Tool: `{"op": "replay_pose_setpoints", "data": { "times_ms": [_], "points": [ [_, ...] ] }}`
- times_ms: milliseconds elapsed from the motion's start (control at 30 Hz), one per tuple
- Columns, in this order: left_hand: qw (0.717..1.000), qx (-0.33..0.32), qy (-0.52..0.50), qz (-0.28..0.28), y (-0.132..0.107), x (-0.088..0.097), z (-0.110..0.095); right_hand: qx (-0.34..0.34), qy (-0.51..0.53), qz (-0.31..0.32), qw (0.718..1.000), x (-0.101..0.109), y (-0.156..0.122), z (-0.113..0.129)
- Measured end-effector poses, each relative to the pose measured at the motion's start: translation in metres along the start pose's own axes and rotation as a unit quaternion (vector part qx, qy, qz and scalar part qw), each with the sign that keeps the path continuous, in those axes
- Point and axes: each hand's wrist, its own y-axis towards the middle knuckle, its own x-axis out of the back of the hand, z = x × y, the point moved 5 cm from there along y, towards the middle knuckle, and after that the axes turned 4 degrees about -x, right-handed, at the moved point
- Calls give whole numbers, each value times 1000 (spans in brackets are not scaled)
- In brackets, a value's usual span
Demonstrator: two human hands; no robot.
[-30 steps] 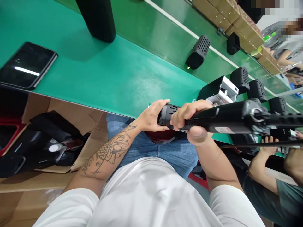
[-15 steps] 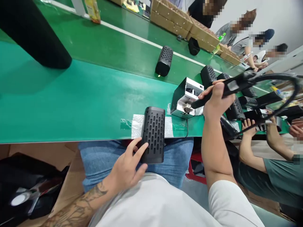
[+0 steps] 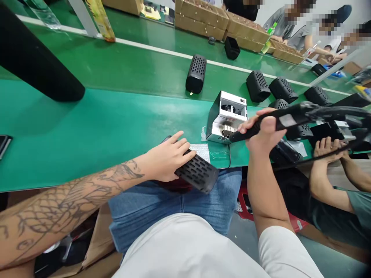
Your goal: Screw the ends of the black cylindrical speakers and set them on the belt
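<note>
My left hand (image 3: 168, 158) lies across the upper part of a black perforated casing (image 3: 199, 172), its fingers bent over the edges. The casing sits aslant on the table edge, with its lower right end out over my lap. Part of its upper end is hidden under the hand. My right hand (image 3: 265, 129) is wrapped around a black corded electric screwdriver (image 3: 295, 116). The driver's tip is at the front of a small black and silver screw feeder (image 3: 215, 130); whether it touches cannot be made out.
A bubble-wrap pad (image 3: 202, 151) is taped at the table edge. Another perforated casing (image 3: 196, 73) stands farther back, with several more at right. A black column (image 3: 43, 61) leans in at left. A co-worker's hand (image 3: 327, 148) is at right. Cardboard boxes (image 3: 199, 21) line the back.
My left hand has moved up over the casing and taken hold of it. The casing has turned from upright in view to slanting right. The screwdriver's tip stays by the screw feeder.
</note>
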Motion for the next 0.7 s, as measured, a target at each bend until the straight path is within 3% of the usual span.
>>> {"op": "replay_pose_setpoints", "data": {
  "times_ms": [133,267,433,600,700],
  "points": [
    [982,177,2,-63,-11,-5,-12,45,72,43,995,3,-13,64],
    [959,278,-22,-56,-8,-13,-21,-5,94,166,982,-1,-36,103],
    [949,307,-50,-53,-5,-13,-23,-3,115,256,960,-13,-62,88],
    [948,307,-59,-53,-6,-13,-24,8,123,210,970,-19,-67,59],
    [951,302,-51,-47,-5,-13,-25,-7,130,226,965,-19,-66,51]
  ]
}}
